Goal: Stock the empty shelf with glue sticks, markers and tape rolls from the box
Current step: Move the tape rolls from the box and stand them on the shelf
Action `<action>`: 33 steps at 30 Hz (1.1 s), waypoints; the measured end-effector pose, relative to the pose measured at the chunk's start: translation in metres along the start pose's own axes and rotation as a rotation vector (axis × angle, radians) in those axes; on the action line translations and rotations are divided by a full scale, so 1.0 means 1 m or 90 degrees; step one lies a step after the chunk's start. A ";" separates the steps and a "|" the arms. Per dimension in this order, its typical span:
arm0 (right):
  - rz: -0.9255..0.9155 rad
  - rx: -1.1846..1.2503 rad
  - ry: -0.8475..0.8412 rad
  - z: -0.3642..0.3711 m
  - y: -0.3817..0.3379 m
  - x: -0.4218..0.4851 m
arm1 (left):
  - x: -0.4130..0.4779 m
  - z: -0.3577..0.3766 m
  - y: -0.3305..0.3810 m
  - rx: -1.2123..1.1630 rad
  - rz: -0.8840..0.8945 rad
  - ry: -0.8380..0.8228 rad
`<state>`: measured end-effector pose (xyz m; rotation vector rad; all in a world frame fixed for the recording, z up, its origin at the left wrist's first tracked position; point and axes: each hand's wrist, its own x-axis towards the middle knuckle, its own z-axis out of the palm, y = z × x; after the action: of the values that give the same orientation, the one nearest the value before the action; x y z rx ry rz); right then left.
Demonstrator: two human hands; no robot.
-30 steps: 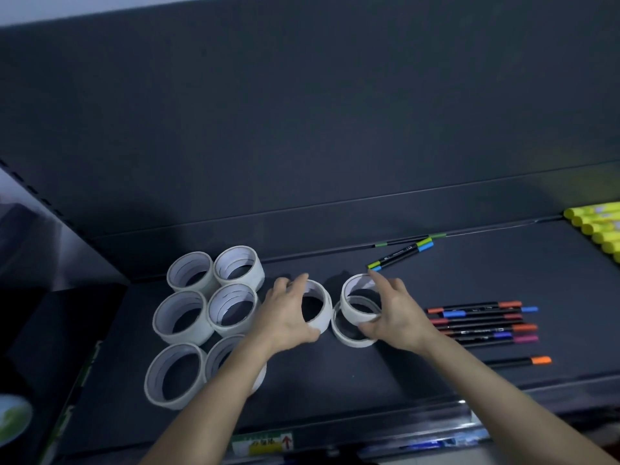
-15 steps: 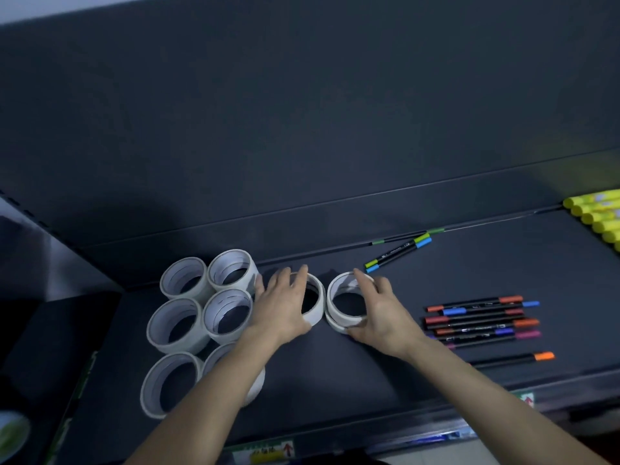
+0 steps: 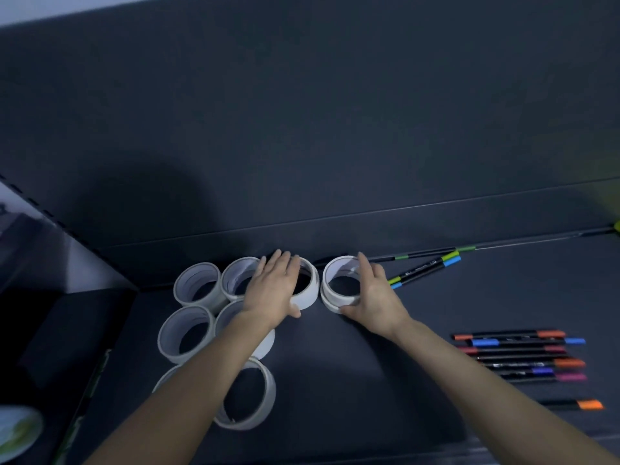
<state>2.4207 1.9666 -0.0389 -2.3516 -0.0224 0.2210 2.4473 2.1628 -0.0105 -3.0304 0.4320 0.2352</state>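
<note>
- White cylindrical tape rolls (image 3: 268, 394) are lying flat, openings upward, at the matte dark shelf's (image 3: 352, 380) near left.
- Slim markers (image 3: 520, 355) are lying parallel, long axes left-right, near right.
- Left hand (image 3: 273, 290) is grasping a single roll (image 3: 310, 295); right hand (image 3: 372, 297) is clasping a stacked pair (image 3: 337, 268) just beside it.
- Bare shelf is showing between hands and markers.
</note>
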 end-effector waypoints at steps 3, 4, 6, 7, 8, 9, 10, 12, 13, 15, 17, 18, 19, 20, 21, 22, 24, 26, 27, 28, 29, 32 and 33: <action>0.002 -0.008 -0.007 0.002 -0.002 0.012 | 0.003 -0.003 -0.004 -0.036 0.014 -0.023; 0.003 -0.014 -0.012 0.003 -0.003 0.015 | 0.004 -0.005 -0.005 -0.056 0.013 -0.029; 0.004 -0.029 -0.019 0.003 -0.004 0.019 | 0.006 -0.007 -0.006 -0.076 0.011 -0.031; 0.003 -0.034 -0.019 0.003 -0.005 0.021 | 0.006 -0.007 -0.006 -0.076 0.010 -0.029; 0.000 -0.036 -0.015 0.003 -0.006 0.023 | 0.007 -0.006 -0.005 -0.075 0.009 -0.026; -0.003 -0.036 -0.010 0.004 -0.006 0.024 | 0.006 -0.004 -0.005 -0.078 0.005 -0.017; -0.005 -0.034 -0.006 0.005 -0.007 0.025 | 0.006 -0.001 -0.004 -0.086 -0.003 -0.002; -0.008 -0.033 0.004 0.007 -0.009 0.026 | 0.003 0.002 -0.004 -0.100 -0.019 0.030; -0.008 -0.037 0.009 0.008 -0.009 0.026 | 0.002 0.003 -0.005 -0.108 -0.018 0.034; -0.007 -0.037 0.015 0.010 -0.010 0.026 | 0.002 0.003 -0.010 -0.149 -0.003 0.012; -0.005 -0.027 0.020 0.011 -0.011 0.026 | 0.004 0.002 -0.016 -0.205 0.006 -0.008; -0.005 -0.026 0.021 0.011 -0.012 0.027 | 0.006 0.003 -0.020 -0.215 0.013 -0.008; -0.006 -0.028 0.021 0.011 -0.013 0.027 | 0.007 0.005 -0.022 -0.204 0.026 -0.005; -0.007 -0.032 0.019 0.011 -0.014 0.027 | 0.007 0.008 -0.023 -0.178 0.039 -0.001; -0.007 -0.036 0.017 0.010 -0.015 0.027 | 0.008 0.011 -0.023 -0.150 0.049 0.004; -0.007 -0.038 0.017 0.010 -0.016 0.026 | 0.008 0.013 -0.021 -0.123 0.053 0.008; -0.008 -0.037 0.016 0.009 -0.015 0.024 | 0.007 0.017 -0.017 -0.070 0.055 0.021; -0.007 -0.030 0.012 0.008 -0.015 0.020 | 0.004 0.016 -0.013 -0.014 0.062 0.030; -0.009 -0.026 0.009 0.008 -0.016 0.018 | 0.002 0.015 -0.010 0.013 0.064 0.029; -0.013 -0.023 0.005 0.008 -0.016 0.016 | 0.001 0.014 -0.009 0.035 0.062 0.027; -0.018 -0.022 0.000 0.007 -0.017 0.014 | 0.001 0.011 -0.008 0.054 0.054 0.026; -0.028 -0.026 -0.027 0.007 -0.018 0.005 | 0.004 0.004 -0.005 0.073 0.033 0.013; -0.029 -0.024 -0.036 0.007 -0.019 0.002 | 0.004 0.003 -0.004 0.076 0.030 0.003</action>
<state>2.4223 1.9851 -0.0311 -2.3790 -0.1071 0.2664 2.4522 2.1659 -0.0136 -2.9068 0.4997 0.1975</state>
